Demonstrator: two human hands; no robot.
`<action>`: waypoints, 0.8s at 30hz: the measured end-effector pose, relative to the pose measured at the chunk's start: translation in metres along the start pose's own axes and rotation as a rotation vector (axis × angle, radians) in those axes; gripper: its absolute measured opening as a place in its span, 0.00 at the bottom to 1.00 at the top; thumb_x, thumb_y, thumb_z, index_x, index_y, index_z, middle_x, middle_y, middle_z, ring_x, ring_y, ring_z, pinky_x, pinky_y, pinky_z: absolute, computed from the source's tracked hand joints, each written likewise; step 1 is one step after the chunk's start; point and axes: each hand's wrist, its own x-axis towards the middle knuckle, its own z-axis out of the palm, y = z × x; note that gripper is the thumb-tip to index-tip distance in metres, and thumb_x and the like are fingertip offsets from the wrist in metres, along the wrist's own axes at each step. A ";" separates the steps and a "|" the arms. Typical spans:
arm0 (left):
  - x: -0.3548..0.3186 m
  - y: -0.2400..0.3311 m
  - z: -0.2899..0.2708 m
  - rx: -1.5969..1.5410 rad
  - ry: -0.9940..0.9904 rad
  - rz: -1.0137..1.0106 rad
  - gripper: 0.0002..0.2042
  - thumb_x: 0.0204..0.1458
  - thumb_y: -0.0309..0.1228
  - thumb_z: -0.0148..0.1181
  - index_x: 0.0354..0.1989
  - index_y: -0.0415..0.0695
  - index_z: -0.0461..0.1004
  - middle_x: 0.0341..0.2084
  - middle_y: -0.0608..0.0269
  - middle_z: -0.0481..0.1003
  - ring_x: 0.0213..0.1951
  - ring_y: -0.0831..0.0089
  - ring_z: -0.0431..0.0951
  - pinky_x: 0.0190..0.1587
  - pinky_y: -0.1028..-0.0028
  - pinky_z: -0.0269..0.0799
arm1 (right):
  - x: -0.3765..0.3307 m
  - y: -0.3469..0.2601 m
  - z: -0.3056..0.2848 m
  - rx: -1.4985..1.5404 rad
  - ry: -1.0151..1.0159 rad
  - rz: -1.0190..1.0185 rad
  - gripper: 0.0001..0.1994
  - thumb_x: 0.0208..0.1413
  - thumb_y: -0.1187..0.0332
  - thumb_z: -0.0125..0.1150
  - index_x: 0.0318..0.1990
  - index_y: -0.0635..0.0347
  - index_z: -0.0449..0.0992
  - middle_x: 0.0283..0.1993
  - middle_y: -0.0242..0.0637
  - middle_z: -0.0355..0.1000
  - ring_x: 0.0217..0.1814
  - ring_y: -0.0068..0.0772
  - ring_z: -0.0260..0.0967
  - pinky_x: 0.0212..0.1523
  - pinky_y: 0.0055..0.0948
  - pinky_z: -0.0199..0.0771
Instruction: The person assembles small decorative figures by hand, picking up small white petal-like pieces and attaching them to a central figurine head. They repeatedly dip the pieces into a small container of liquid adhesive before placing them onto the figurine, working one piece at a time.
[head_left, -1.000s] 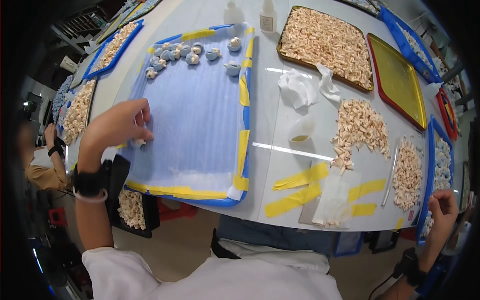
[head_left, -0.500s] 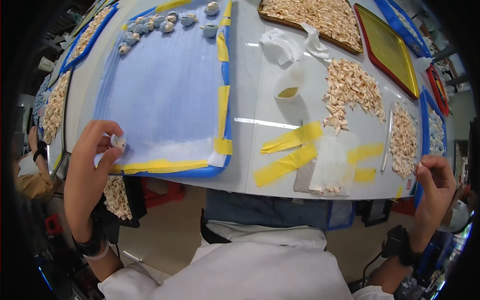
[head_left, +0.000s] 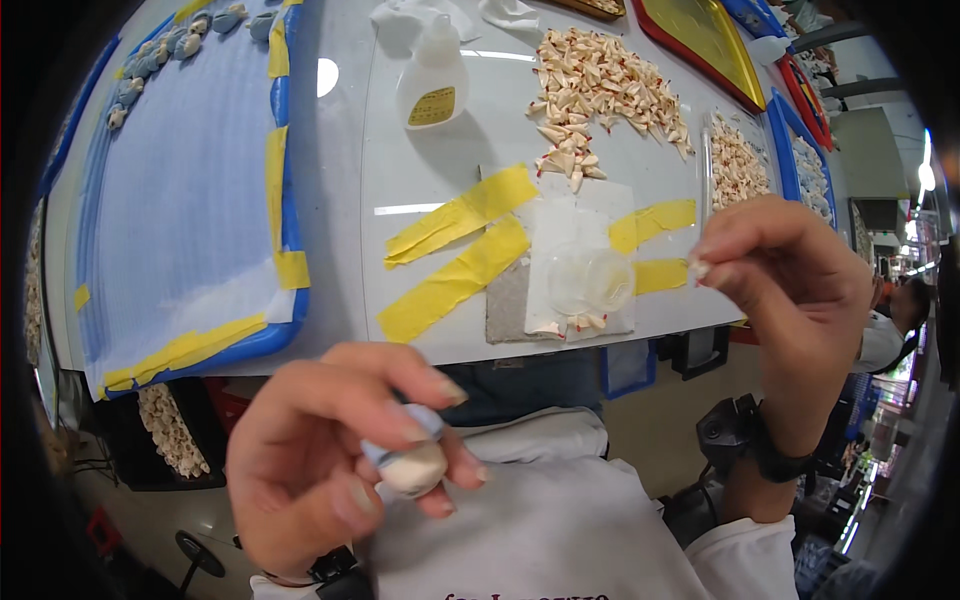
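Observation:
In front of my body, my left hand is closed round a small blue-and-cream figurine, gripped between thumb and fingers. A tiny cream piece shows at the pinched thumb and fingertip of my right hand, just right of a taped white card. Clear, wet-looking round patches lie on that card, with a few red-tipped cream pieces along its near edge. Behind it spreads a loose pile of cone-shaped cream pieces with red tips.
A blue-rimmed tray lined with blue sheeting lies left, with several figurines at its far end. A translucent squeeze bottle stands behind the yellow tape strips. At right are a clear box of small pieces and a gold tray.
My left hand has brought the figurine from the tray's near edge rightward and toward my body. My right hand has moved left from beside the box, still pinching the tiny piece.

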 end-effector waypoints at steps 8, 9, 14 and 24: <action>0.009 -0.019 0.012 0.257 0.316 0.059 0.26 0.35 0.37 0.71 0.39 0.38 0.64 0.31 0.56 0.69 0.22 0.75 0.70 0.19 0.84 0.64 | 0.023 -0.011 0.016 -0.446 -0.223 -0.309 0.10 0.27 0.83 0.62 0.22 0.63 0.71 0.25 0.34 0.61 0.27 0.28 0.60 0.28 0.22 0.59; 0.009 -0.020 0.009 0.300 0.263 0.092 0.26 0.35 0.37 0.70 0.39 0.39 0.64 0.32 0.55 0.69 0.22 0.75 0.70 0.20 0.84 0.64 | 0.023 -0.012 0.017 -0.456 -0.226 -0.320 0.10 0.27 0.83 0.62 0.22 0.63 0.71 0.25 0.33 0.61 0.27 0.28 0.60 0.28 0.22 0.59; 0.016 -0.031 -0.009 0.439 0.010 0.336 0.23 0.36 0.37 0.70 0.37 0.39 0.66 0.36 0.50 0.69 0.25 0.73 0.72 0.23 0.83 0.67 | 0.017 -0.016 0.039 -0.384 -0.070 -0.342 0.10 0.26 0.83 0.61 0.22 0.63 0.71 0.25 0.33 0.61 0.26 0.27 0.60 0.27 0.21 0.58; 0.013 -0.028 0.024 0.275 0.127 0.129 0.20 0.39 0.28 0.67 0.41 0.35 0.67 0.38 0.46 0.69 0.30 0.68 0.75 0.32 0.77 0.73 | -0.018 -0.016 0.023 0.049 -0.212 -0.210 0.14 0.30 0.71 0.73 0.22 0.56 0.70 0.25 0.31 0.58 0.25 0.19 0.57 0.26 0.16 0.56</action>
